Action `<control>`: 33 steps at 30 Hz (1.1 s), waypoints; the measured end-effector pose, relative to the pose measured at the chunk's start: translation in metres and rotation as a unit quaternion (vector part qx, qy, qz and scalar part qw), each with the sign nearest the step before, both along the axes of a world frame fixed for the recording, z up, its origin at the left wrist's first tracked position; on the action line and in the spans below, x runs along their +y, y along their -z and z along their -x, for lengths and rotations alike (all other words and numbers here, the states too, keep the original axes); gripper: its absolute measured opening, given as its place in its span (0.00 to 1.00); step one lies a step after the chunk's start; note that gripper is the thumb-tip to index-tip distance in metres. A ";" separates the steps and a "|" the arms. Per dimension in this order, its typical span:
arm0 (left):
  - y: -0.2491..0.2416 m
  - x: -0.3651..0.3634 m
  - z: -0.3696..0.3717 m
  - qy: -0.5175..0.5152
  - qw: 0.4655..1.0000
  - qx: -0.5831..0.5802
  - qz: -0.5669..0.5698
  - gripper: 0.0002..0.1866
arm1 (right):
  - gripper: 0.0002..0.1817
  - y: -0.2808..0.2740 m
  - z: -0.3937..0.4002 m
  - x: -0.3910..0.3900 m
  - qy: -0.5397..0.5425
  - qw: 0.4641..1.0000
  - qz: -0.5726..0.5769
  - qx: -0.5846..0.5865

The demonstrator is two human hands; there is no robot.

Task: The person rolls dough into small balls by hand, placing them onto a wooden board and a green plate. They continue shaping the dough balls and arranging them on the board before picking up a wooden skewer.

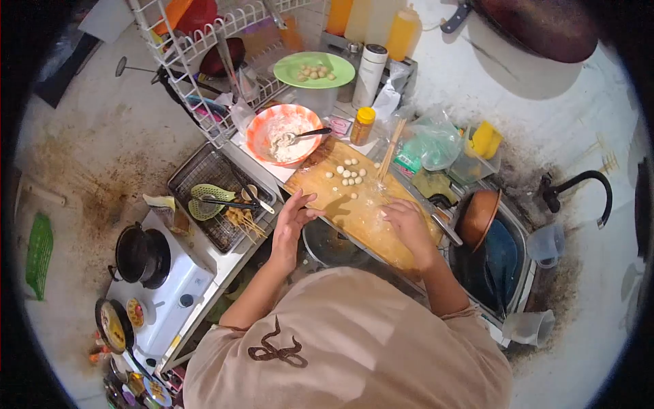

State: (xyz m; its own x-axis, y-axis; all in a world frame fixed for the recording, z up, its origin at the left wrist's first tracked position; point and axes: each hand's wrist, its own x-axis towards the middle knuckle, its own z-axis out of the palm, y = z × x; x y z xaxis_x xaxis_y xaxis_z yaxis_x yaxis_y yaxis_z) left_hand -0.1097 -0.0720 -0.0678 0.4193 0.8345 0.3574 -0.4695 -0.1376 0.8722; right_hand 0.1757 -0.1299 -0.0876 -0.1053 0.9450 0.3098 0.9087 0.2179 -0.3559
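Note:
My left hand (pixel 294 219) is raised at the left edge of the wooden board (pixel 371 228), fingers apart, with nothing visible in it. My right hand (pixel 407 223) hovers low over or touches the right part of the board, its fingers loosely curved and apart. Between and beyond the hands, several small pale dough balls (pixel 351 174) lie on the board, one of them (pixel 353 195) nearer to me. A bundle of wooden skewers (pixel 392 150) rests at the board's far edge. Behind the board's left end stands an orange-and-white bowl (pixel 257 136) with white dough and a spoon (pixel 313 133).
A green plate (pixel 286 68) with more balls sits at the back. A yellow-lidded jar (pixel 363 127) stands behind the board. At left are a wire-rack tray (pixel 194 170) with skewered food and a stove (pixel 180 273); at right, a sink (pixel 521 273) holding pans, with a knife handle (pixel 446 230) beside my right hand.

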 end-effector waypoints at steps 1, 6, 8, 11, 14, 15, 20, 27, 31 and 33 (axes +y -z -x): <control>0.002 -0.002 0.004 -0.012 1.000 0.001 0.007 0.41 | 0.13 0.004 -0.003 0.002 -0.006 1.000 0.000 0.006; 0.001 -0.004 0.022 -0.065 0.998 -0.004 0.027 0.42 | 0.11 -0.007 0.009 0.032 -0.011 0.996 0.012 0.090; 0.000 -0.004 0.029 -0.074 0.997 -0.010 0.016 0.41 | 0.11 -0.010 0.012 0.059 -0.030 0.996 -0.018 0.080; 0.002 -0.005 0.040 -0.092 0.996 -0.022 -0.003 0.39 | 0.11 -0.021 0.025 0.097 0.000 0.998 0.009 0.067; 0.007 -0.007 0.055 -0.123 0.992 -0.029 0.012 0.40 | 0.12 0.000 0.021 0.128 0.015 0.999 0.000 0.029; 0.008 -0.006 0.061 -0.135 0.990 -0.026 0.023 0.41 | 0.12 0.001 0.021 0.131 0.015 0.999 0.009 0.028; 0.008 -0.006 0.078 -0.161 0.986 -0.005 0.035 0.42 | 0.13 0.010 0.021 0.131 0.035 0.958 0.049 0.279; -0.003 0.015 0.026 -0.042 0.987 -0.036 0.153 0.39 | 0.13 -0.040 0.070 0.074 -0.027 0.835 0.155 0.528; -0.021 0.020 -0.025 0.196 0.901 -0.211 0.326 0.36 | 0.12 -0.058 0.119 0.038 -0.099 0.939 -0.009 0.328; -0.030 0.020 -0.050 0.222 0.889 -0.210 0.340 0.37 | 0.12 -0.064 0.123 0.023 -0.091 0.974 -0.093 0.186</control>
State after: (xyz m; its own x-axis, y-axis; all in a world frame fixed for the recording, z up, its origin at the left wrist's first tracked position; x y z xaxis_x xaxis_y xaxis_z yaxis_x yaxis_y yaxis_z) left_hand -0.0597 -0.0520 -0.0380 0.7100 0.7033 0.0369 -0.6504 0.6347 0.4173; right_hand 0.0532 -0.1068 -0.0235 -0.1132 0.8448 0.5229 0.6644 0.4557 -0.5924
